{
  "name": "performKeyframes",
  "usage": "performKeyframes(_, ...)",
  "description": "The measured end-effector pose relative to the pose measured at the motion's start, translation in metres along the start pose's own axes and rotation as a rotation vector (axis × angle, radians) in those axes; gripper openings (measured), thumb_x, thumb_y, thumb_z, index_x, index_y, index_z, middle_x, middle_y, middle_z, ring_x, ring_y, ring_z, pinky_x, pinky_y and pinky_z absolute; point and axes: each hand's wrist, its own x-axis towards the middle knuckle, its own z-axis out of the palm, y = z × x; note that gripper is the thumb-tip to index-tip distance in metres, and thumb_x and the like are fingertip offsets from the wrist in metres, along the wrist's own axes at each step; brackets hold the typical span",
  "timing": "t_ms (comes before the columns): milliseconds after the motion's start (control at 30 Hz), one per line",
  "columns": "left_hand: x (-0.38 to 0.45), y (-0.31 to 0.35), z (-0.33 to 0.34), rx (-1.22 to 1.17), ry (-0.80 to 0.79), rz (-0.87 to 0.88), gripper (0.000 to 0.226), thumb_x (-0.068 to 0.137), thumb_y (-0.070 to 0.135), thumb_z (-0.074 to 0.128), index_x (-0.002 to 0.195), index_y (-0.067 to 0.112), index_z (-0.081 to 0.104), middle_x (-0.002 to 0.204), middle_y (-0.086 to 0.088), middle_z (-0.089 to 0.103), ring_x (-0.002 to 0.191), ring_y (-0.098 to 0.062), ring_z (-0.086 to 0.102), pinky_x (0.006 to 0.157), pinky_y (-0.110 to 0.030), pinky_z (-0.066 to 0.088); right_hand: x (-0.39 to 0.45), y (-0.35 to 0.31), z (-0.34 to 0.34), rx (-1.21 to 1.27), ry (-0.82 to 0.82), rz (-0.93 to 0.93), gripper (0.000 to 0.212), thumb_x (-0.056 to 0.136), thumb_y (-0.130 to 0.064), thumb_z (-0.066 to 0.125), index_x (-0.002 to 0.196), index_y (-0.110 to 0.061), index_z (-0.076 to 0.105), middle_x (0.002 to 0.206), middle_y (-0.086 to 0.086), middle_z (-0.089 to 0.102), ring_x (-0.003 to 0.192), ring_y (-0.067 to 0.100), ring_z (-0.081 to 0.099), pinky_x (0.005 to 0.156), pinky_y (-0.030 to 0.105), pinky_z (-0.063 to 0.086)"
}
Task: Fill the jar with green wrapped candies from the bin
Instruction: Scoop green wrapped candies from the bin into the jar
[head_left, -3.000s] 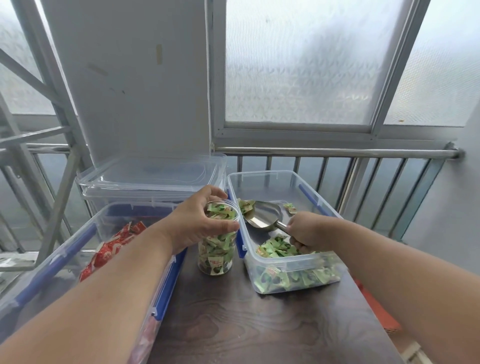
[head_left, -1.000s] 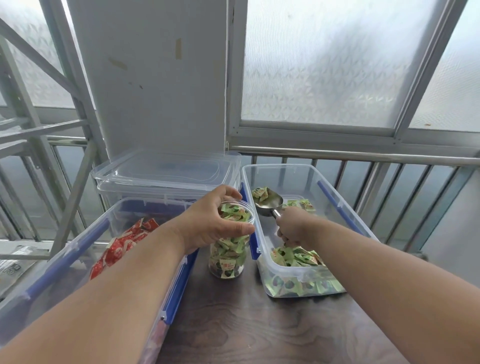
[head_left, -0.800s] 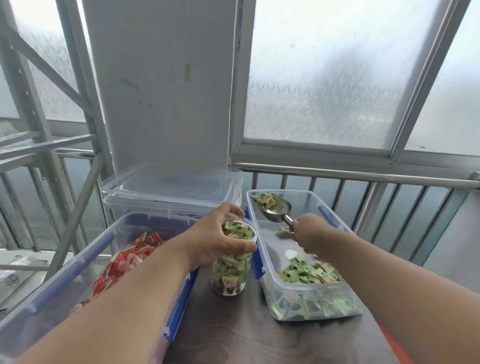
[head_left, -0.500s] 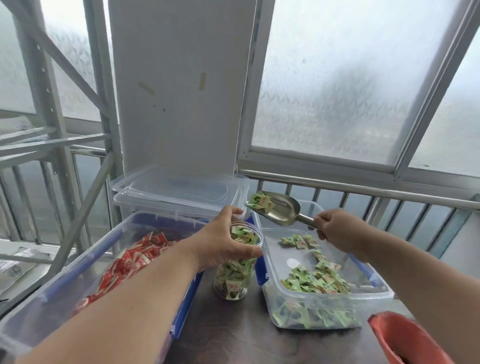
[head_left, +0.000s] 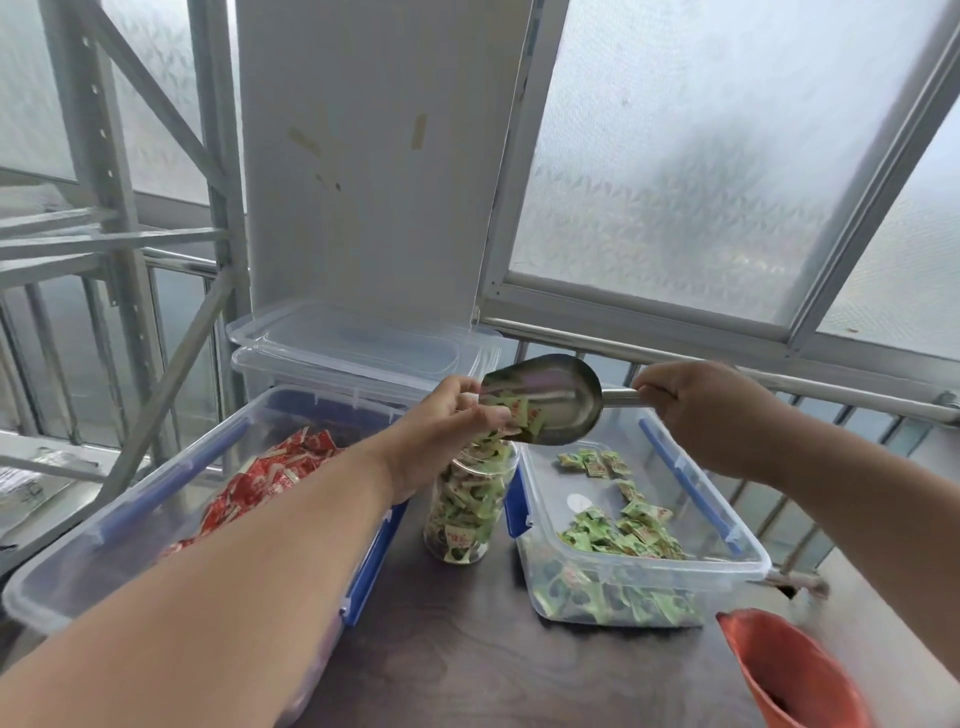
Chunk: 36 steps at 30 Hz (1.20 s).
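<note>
The clear jar (head_left: 469, 506) stands on the dark table (head_left: 483, 654), mostly full of green wrapped candies. Above its mouth tilts a metal scoop (head_left: 553, 397), several green candies sliding out of its lip. My right hand (head_left: 701, 410) grips the scoop's handle. My left hand (head_left: 449, 418) is cupped at the jar's mouth, with its thumb by the scoop's lip and its fingers curled in front of the falling candies. Whether it holds the jar's rim is hidden. To the right of the jar, the clear bin (head_left: 753, 564) holds loose green candies (head_left: 623, 535).
Under my left forearm stands a clear bin (head_left: 130, 519) of red wrapped candies (head_left: 265, 475). Behind it sit stacked clear lidded containers (head_left: 358, 353). An orange plastic container (head_left: 789, 675) is at the bottom right. A metal railing (head_left: 810, 387) and windows close off the back.
My right hand has lifted the loaded scoop out of the bin and tipped it over the jar. Candies now spill toward the jar's mouth. My left hand has risen to the scoop's lip.
</note>
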Motion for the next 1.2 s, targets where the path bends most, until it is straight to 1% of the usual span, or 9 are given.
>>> performKeyframes(67, 0.001, 0.000, -0.001, -0.023, 0.058, 0.014, 0.082, 0.086, 0.053, 0.077, 0.153, 0.024, 0.041, 0.140, -0.001, 0.063, 0.128, -0.018, 0.065, 0.096, -0.036, 0.055, -0.002, -0.004, -0.002, -0.033, 0.043, -0.067, 0.024, 0.106, -0.022, 0.052, 0.086, -0.021, 0.065, 0.073, -0.004, 0.062, 0.067, 0.017, 0.058, 0.066, 0.038, 0.051)
performKeyframes(200, 0.003, -0.004, -0.003, -0.050, 0.117, 0.089, 0.065, 0.086, 0.034, 0.090, 0.136, 0.032, 0.048, 0.139, -0.009, 0.065, 0.126, -0.028, 0.072, 0.101, -0.048, 0.064, -0.006, -0.013, -0.005, -0.111, 0.109, -0.152, 0.023, 0.106, -0.024, 0.050, 0.088, -0.021, 0.065, 0.081, -0.008, 0.060, 0.076, 0.018, 0.057, 0.073, 0.043, 0.053)
performKeyframes(333, 0.001, -0.003, -0.004, 0.045, 0.286, 0.164, 0.054, 0.090, 0.030, 0.092, 0.121, 0.040, 0.049, 0.137, -0.002, 0.053, 0.127, -0.020, 0.060, 0.091, -0.033, 0.058, -0.007, -0.017, -0.004, -0.144, 0.161, -0.196, 0.021, 0.103, -0.022, 0.049, 0.089, -0.025, 0.065, 0.083, -0.011, 0.058, 0.076, 0.017, 0.057, 0.070, 0.043, 0.055)
performKeyframes(467, -0.003, -0.001, -0.006, 0.253, 0.381, 0.221, 0.036, 0.089, 0.037, 0.092, 0.105, 0.039, 0.060, 0.123, 0.002, 0.050, 0.110, -0.009, 0.050, 0.086, -0.022, 0.045, -0.007, -0.016, -0.002, -0.183, 0.200, -0.197, 0.018, 0.100, -0.019, 0.052, 0.088, -0.024, 0.064, 0.083, -0.011, 0.057, 0.074, 0.018, 0.058, 0.067, 0.044, 0.057)
performKeyframes(533, -0.004, 0.000, -0.005, 0.289, 0.360, 0.233, 0.025, 0.090, 0.035, 0.092, 0.096, 0.035, 0.068, 0.113, 0.004, 0.053, 0.103, -0.008, 0.050, 0.083, -0.021, 0.042, -0.010, -0.016, -0.003, -0.183, 0.223, -0.199, 0.018, 0.100, -0.018, 0.052, 0.089, -0.024, 0.065, 0.083, -0.009, 0.058, 0.073, 0.020, 0.057, 0.066, 0.043, 0.057)
performKeyframes(667, -0.002, 0.000, -0.007, 0.303, 0.262, 0.218, 0.010, 0.098, 0.031, 0.085, 0.091, 0.027, 0.080, 0.096, 0.008, 0.065, 0.094, -0.023, 0.061, 0.086, -0.033, 0.054, -0.015, -0.011, -0.007, -0.212, 0.293, -0.179, 0.019, 0.101, -0.018, 0.051, 0.089, -0.021, 0.065, 0.083, -0.005, 0.058, 0.071, 0.022, 0.055, 0.063, 0.042, 0.056)
performKeyframes(867, 0.001, 0.000, -0.013, 0.278, 0.188, 0.139, 0.008, 0.100, 0.022, 0.082, 0.099, 0.017, 0.089, 0.106, -0.002, 0.074, 0.107, -0.040, 0.068, 0.088, -0.044, 0.063, -0.020, 0.003, -0.006, -0.196, 0.319, -0.140, 0.015, 0.098, -0.013, 0.056, 0.086, -0.017, 0.065, 0.080, 0.000, 0.059, 0.070, 0.029, 0.055, 0.065, 0.042, 0.055)
performKeyframes(1033, 0.001, 0.014, -0.009, 0.477, 0.115, -0.009, 0.008, 0.098, 0.023, 0.084, 0.100, 0.018, 0.090, 0.108, 0.000, 0.075, 0.107, -0.022, 0.071, 0.082, -0.031, 0.058, -0.023, 0.012, 0.004, -0.166, 0.324, -0.129, 0.017, 0.100, -0.015, 0.056, 0.089, -0.016, 0.069, 0.082, 0.003, 0.062, 0.072, 0.032, 0.057, 0.067, 0.042, 0.056)
performKeyframes(1200, 0.000, 0.025, -0.005, 0.634, 0.069, -0.096, 0.012, 0.098, 0.026, 0.080, 0.100, 0.021, 0.091, 0.106, 0.000, 0.080, 0.102, -0.020, 0.075, 0.077, -0.031, 0.065, -0.022, 0.020, 0.016, -0.152, 0.289, -0.090, 0.016, 0.097, -0.013, 0.056, 0.086, -0.019, 0.065, 0.080, 0.001, 0.061, 0.072, 0.030, 0.057, 0.068, 0.043, 0.056)
